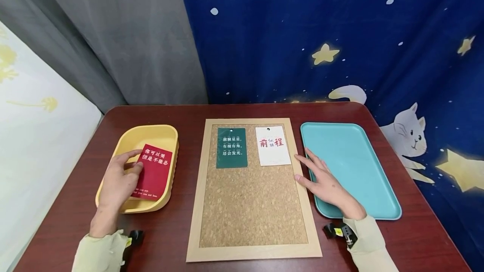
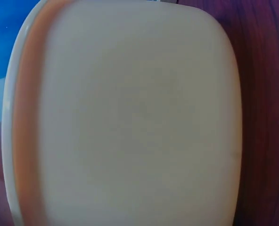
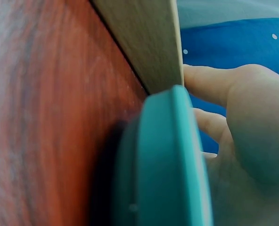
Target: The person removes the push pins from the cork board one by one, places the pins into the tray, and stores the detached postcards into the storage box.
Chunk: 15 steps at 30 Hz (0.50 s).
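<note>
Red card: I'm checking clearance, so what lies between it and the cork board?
The yellow bin's right wall, then a strip of tabletop; the head view shows both.

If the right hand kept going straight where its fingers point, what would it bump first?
The wooden frame of the corkboard: the right hand is already right at its edge. If it slid over that, the white card looks next, though its height is hard to judge.

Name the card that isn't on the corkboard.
The red card, the one that the left hand holds; the green card and the white card both lie on the corkboard.
</note>
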Tool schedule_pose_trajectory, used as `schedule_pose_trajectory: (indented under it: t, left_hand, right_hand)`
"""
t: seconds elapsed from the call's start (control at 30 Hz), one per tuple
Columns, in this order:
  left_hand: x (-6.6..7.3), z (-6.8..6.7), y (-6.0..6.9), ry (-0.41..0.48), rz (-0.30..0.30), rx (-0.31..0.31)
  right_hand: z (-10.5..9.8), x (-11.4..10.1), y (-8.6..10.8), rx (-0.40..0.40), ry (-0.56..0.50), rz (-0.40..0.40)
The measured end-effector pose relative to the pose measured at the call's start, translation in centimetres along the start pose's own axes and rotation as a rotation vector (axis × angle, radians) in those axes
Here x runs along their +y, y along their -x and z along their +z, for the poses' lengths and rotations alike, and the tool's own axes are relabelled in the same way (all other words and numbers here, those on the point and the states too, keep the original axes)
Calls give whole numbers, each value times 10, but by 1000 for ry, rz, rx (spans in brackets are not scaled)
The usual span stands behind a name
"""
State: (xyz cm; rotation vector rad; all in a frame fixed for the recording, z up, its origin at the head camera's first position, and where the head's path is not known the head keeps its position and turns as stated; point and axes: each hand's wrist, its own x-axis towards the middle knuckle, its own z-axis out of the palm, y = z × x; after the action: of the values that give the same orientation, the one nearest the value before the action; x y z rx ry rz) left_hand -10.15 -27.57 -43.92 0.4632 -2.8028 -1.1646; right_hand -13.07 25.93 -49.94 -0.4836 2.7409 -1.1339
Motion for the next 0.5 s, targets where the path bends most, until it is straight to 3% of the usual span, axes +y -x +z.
schedule_pose_trajectory:
  t: [0.23, 0.5]
  left_hand:
    - [0, 1, 0, -39, -4, 34]
    - [2, 3, 1, -25, 3, 52]
  right_hand:
    - [-2, -2, 0, -3, -7, 4]
    - [-2, -4, 1, -8, -3, 4]
